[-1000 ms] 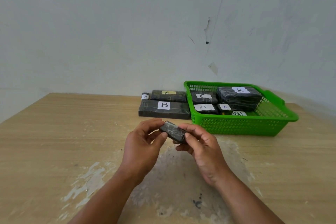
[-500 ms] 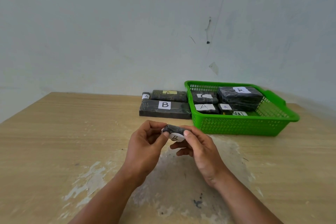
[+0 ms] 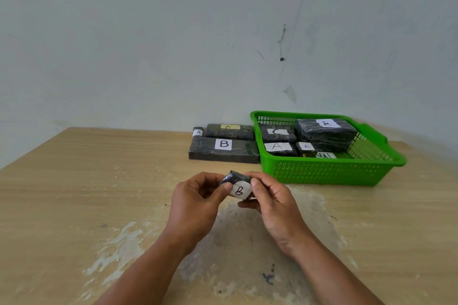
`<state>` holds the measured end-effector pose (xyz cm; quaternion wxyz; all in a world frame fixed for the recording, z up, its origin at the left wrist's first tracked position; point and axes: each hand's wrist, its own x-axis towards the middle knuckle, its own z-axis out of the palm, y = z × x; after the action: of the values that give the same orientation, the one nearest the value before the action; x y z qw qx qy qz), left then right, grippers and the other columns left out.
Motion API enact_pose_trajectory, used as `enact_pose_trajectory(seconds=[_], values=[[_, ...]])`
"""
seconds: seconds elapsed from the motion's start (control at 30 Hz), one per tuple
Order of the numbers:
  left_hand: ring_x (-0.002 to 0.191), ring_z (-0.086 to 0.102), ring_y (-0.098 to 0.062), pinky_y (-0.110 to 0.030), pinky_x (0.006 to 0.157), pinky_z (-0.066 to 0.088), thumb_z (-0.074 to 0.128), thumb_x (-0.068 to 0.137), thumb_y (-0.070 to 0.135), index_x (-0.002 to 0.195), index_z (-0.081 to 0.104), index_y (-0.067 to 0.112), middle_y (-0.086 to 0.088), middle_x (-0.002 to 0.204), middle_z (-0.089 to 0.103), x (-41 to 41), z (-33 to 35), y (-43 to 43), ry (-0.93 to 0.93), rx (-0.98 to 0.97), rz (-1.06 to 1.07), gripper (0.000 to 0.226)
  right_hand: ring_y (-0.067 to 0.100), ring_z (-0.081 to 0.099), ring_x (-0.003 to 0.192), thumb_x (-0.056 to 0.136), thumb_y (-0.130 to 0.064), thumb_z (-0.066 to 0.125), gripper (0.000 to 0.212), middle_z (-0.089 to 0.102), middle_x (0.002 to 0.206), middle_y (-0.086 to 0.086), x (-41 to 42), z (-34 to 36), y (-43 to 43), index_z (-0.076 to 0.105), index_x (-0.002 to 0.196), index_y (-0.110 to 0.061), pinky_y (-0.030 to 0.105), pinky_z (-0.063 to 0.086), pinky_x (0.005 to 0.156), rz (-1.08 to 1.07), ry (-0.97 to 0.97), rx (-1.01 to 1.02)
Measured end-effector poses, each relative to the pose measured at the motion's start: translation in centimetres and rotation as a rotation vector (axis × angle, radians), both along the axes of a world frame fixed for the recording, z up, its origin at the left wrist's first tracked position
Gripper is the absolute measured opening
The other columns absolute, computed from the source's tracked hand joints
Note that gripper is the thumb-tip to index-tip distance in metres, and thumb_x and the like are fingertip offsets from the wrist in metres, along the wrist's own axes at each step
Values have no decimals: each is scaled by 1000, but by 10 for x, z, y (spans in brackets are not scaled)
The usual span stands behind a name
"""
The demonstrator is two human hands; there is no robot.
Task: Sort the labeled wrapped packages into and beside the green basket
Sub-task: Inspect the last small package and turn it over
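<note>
We're looking down at both hands over the wooden surface (image 3: 74, 193), with one small dark wrapped package (image 3: 238, 187) held between them. Its white label faces us and reads B. The left hand (image 3: 195, 203) pinches its left end and the right hand (image 3: 275, 205) pinches its right end, so each grip is clamped on that package with the thumb on the near face. It's up off the surface, in front of the green basket (image 3: 329, 172) and not touching it.

Just left of the basket, by the wall, a long B package (image 3: 224, 150) lies flat. A yellow-labelled A package (image 3: 229, 131) sits behind it, with a tiny A package (image 3: 198, 132) at that one's left end.

Inside the basket we see a C package (image 3: 277, 132) and a big block (image 3: 326, 134) whose label we can't read for sure. Nearer the front wall are a wide A package (image 3: 278, 148) and a small A package (image 3: 306, 148).
</note>
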<state>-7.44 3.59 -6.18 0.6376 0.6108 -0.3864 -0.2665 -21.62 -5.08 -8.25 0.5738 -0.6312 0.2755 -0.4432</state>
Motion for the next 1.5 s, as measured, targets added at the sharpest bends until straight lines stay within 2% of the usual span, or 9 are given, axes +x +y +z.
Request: enact_pose_trajectory(seconds=[0.27, 0.37, 0.53, 0.63, 0.77, 0.93, 1.13, 1.33, 1.5], values=[[84, 77, -11, -20, 74, 60, 81, 86, 16, 97, 75, 17, 3, 87, 80, -1, 1, 1, 11, 5, -21, 12, 16, 72, 91, 109, -14, 52, 27, 76, 101, 1, -1, 0, 0, 77, 107, -25, 34, 64, 76, -16, 24, -5], [82, 77, -11, -24, 77, 61, 80, 87, 18, 94, 75, 17, 4, 85, 80, -1, 2, 1, -32, 26, 4, 9, 15, 72, 91, 108, -17, 54, 29, 75, 102, 1, -1, 0, 0, 78, 105, -32, 33, 63, 75, -20, 44, -23], [81, 77, -14, -32, 79, 62, 80, 88, 20, 89, 76, 17, 3, 81, 80, 1, 2, 0, -45, 49, 42, 5, 12, 70, 86, 107, -19, 56, 23, 75, 102, -1, -2, 1, 2, 77, 109, -30, 30, 62, 71, -29, 67, -52], [75, 74, -8, -24, 73, 60, 79, 89, 18, 91, 76, 16, 2, 80, 79, -1, 3, 1, -11, 42, 29, 4, 12, 69, 86, 107, -21, 56, 23, 75, 100, -3, -2, 2, 2, 77, 110, -30, 30, 61, 69, -34, 79, -64], [81, 75, -15, -28, 76, 61, 73, 92, 15, 92, 77, 14, -2, 82, 79, 1, 2, 3, 10, 35, -5, 5, 13, 68, 81, 107, -25, 55, 21, 75, 96, 0, -2, 3, 2, 76, 108, -29, 27, 58, 65, -53, 85, -47], [77, 75, -24, -32, 72, 61, 71, 92, 12, 89, 77, 10, -6, 78, 78, 1, 3, 2, 10, 59, -13, 7, 14, 67, 75, 107, -26, 55, 21, 74, 91, 5, -3, 3, 2, 76, 105, -25, 28, 56, 60, -51, 95, -53], [72, 77, -17, -32, 73, 63, 74, 90, 12, 89, 76, 9, -3, 78, 79, 0, 4, 2, 4, 90, 2, 3, 10, 65, 71, 106, -26, 57, 20, 72, 90, 8, -3, 2, 1, 76, 103, -20, 28, 56, 58, -61, 107, -89], [75, 77, -15, -25, 69, 59, 75, 89, 10, 95, 77, 11, -3, 83, 80, -1, 4, 2, 12, 104, -32, 6, 13, 66, 74, 106, -24, 59, 18, 73, 88, 9, -4, 2, 0, 75, 99, -19, 30, 56, 61, -61, 121, -94], [74, 75, -14, -23, 68, 60, 74, 90, 13, 92, 80, 19, 0, 78, 79, -2, 4, 2, -50, 121, -51, 8, 7, 72, 89, 96, -21, 75, 7, 77, 94, -6, -5, 2, 1, 77, 101, -24, 23, 58, 78, -57, 154, -167]])
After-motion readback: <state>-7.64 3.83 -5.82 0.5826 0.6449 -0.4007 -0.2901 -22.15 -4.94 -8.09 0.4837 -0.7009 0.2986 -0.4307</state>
